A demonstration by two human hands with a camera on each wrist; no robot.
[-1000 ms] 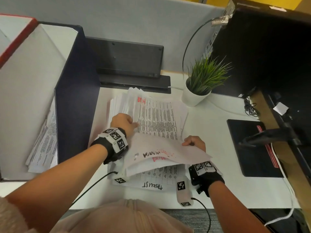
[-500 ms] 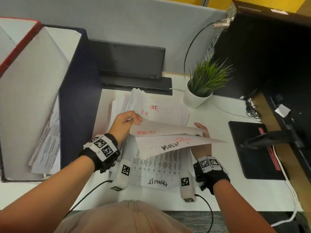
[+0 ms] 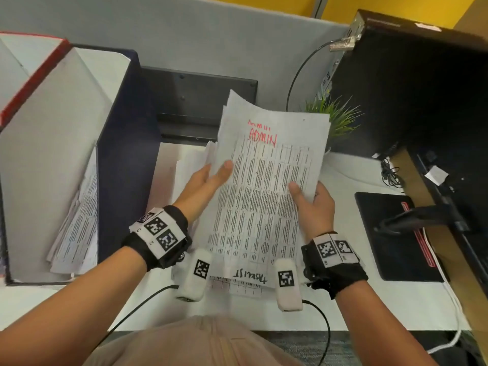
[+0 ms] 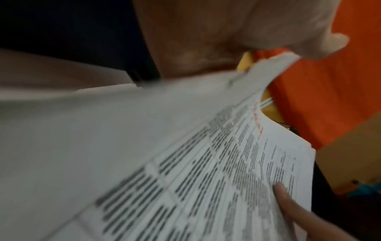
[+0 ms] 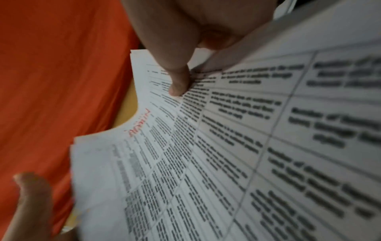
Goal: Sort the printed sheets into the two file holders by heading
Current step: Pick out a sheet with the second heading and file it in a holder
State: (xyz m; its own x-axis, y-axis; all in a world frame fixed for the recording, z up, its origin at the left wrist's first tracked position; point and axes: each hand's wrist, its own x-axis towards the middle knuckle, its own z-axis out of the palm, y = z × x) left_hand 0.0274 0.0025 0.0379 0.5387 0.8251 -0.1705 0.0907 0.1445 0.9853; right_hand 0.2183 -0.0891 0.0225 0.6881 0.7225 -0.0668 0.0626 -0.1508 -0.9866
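Note:
I hold a bundle of printed sheets (image 3: 264, 196) upright over the desk, its top page headed ADMIN in red. My left hand (image 3: 219, 173) pinches the left edge, thumb on the front. My right hand (image 3: 303, 194) grips the right edge the same way, its fingers hidden behind the paper. The right wrist view shows the sheets (image 5: 206, 163) close up, with that hand's thumb pressed on the print. A navy file holder (image 3: 124, 154) stands to the left with sheets leaning inside. A red-edged holder (image 3: 31, 72) stands beyond it. More sheets (image 3: 248, 281) lie on the desk underneath.
A potted plant (image 3: 335, 120) stands right behind the raised sheets. A black stand (image 3: 198, 101) sits against the grey partition. A black computer case (image 3: 422, 88) fills the right side, and a black mouse pad (image 3: 396, 233) with cables lies on the desk (image 3: 343, 307) below it.
Both hands have lifted the bundle off the desk pile and turned it upright, so the ADMIN heading now faces me. Earlier the sheets were folded over and half lifted.

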